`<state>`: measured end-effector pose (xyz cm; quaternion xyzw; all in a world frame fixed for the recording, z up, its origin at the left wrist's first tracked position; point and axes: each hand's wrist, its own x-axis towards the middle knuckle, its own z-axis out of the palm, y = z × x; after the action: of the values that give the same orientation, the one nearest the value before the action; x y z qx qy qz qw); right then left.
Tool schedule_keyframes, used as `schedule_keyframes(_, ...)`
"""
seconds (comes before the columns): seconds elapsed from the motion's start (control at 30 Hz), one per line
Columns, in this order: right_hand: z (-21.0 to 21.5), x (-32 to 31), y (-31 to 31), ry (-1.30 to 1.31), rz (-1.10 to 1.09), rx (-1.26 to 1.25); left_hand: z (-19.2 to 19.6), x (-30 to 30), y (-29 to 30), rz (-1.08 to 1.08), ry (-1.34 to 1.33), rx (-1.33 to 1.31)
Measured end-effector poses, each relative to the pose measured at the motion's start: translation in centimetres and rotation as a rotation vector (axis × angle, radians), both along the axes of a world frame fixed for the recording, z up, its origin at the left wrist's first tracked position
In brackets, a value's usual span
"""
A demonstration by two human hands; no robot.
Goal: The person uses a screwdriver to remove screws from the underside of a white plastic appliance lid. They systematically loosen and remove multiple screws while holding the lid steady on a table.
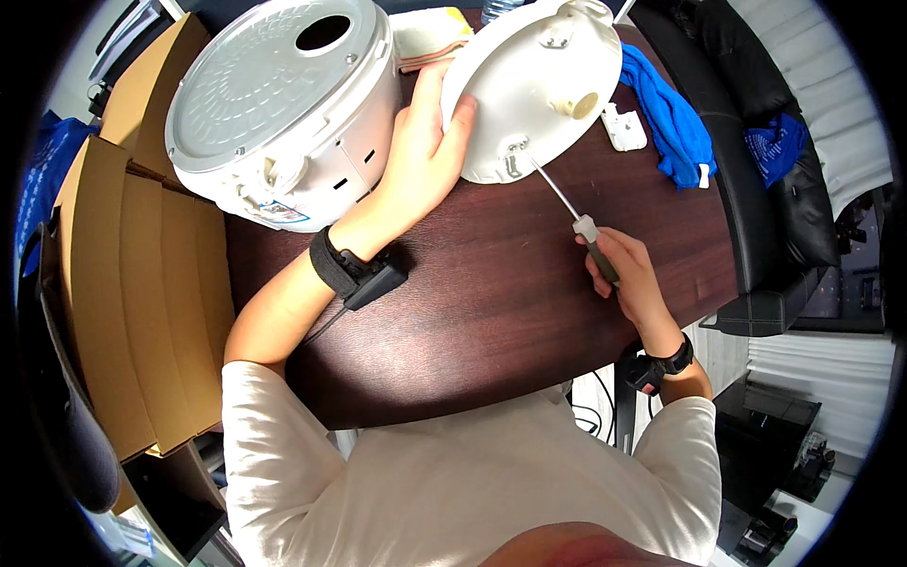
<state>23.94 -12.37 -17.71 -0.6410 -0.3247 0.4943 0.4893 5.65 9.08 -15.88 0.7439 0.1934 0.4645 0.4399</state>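
A round white plastic lid (539, 85) stands tilted on the dark wooden table (491, 293), its inner side facing me. My left hand (425, 142) grips its left rim. My right hand (625, 274) holds a screwdriver (567, 203) by its grey handle. The long metal shaft points up and left, with its tip at a small metal bracket at the lid's lower edge. A white rice cooker body (283, 104) lies on its side just left of my left hand, its ribbed grey base turned up.
Stacked cardboard boxes (132, 265) line the table's left side. A blue cloth (673, 118) and a small white plastic part (624, 126) lie right of the lid. A folded pale cloth (430, 36) sits at the back. A black chair (765, 170) stands at the right.
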Motion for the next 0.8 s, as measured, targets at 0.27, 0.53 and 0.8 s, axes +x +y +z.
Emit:
schedule_keyframes(0.27,-0.06,-0.05,0.36,0.004,0.042,-0.016,-0.1,0.05,-0.02,-0.006,-0.001,-0.01)
schedule_keyframes(0.53,0.12,-0.02,0.35,0.011,0.058,-0.006,-0.06,0.11,0.03,0.014,0.0,0.019)
schedule_keyframes(0.8,0.36,-0.04,0.51,0.044,0.056,-0.036,-0.27,0.09,0.11,0.0,-0.021,-0.002)
